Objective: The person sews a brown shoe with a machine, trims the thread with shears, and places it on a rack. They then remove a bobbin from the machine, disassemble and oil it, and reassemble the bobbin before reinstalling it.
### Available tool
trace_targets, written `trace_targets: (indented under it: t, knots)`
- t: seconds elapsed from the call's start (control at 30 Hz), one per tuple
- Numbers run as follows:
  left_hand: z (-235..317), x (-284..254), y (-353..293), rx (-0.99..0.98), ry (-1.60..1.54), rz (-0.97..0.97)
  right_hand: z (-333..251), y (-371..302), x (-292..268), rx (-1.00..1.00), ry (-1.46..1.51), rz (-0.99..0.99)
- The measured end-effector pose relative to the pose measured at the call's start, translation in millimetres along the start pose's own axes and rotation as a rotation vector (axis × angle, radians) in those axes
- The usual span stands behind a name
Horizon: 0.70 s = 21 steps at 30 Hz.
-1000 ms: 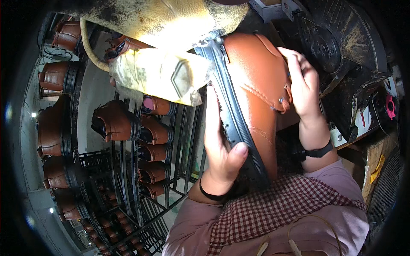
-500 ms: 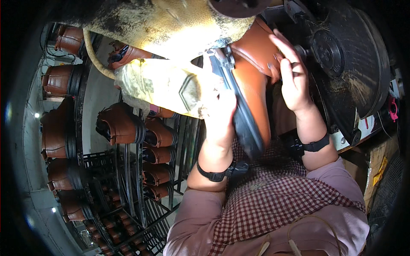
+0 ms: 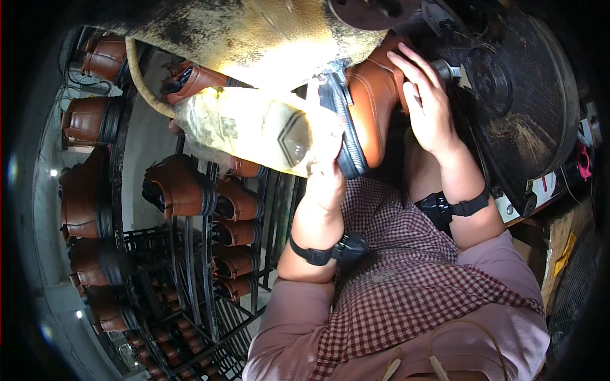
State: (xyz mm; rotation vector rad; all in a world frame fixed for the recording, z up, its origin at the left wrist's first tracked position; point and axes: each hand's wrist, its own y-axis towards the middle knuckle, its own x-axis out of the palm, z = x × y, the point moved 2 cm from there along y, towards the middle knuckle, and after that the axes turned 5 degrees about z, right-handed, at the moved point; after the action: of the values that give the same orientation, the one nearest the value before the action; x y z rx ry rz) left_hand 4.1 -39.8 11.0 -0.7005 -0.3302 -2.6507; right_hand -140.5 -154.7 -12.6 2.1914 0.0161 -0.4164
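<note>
A brown leather boot (image 3: 370, 117) with a dark ribbed sole (image 3: 353, 152) is held up against the working end of a worn, cream-painted machine (image 3: 273, 38). My left hand (image 3: 327, 152) is closed on the sole side near the boot's rounded end; glare washes out its fingers. Against the upper on the other side lies my right hand (image 3: 429, 111), its fingers stretched out and nearly flat. Beside my left hand, a brightly lit part wrapped in yellowed plastic (image 3: 248, 130) sticks out. The contact between boot and machine is partly lost in the glare.
A big dark wheel (image 3: 534, 95) stands close to the right of my right hand. At the left, metal racks (image 3: 206, 254) carry several rows of brown boots (image 3: 181, 187). A cardboard box (image 3: 559, 244) is at the lower right, and a cable (image 3: 143, 86) curves at upper left.
The boot has turned against the machine, its rounded end moving up and away from my apron. My right hand has shifted slightly left along the upper; my left hand stays at the sole.
</note>
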Motion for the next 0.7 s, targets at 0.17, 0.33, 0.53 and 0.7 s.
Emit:
trace_targets:
  t: [0.17, 0.33, 0.53, 0.7]
  knots:
    - [-3, -1, 25, -0.022, 0.004, 0.050, 2, 2, -1, -0.043, -0.408, -0.108]
    - [-8, 4, 48, -0.056, 0.000, 0.060, 1, 1, -8, 0.053, -0.294, -0.135]
    - [13, 8, 22, 0.244, 0.739, -0.133, -18, -15, -25, 0.208, -0.349, -0.264]
    - [38, 1, 0, 0.515, 1.351, -0.273, -63, -27, -53, 0.201, -0.374, -0.310]
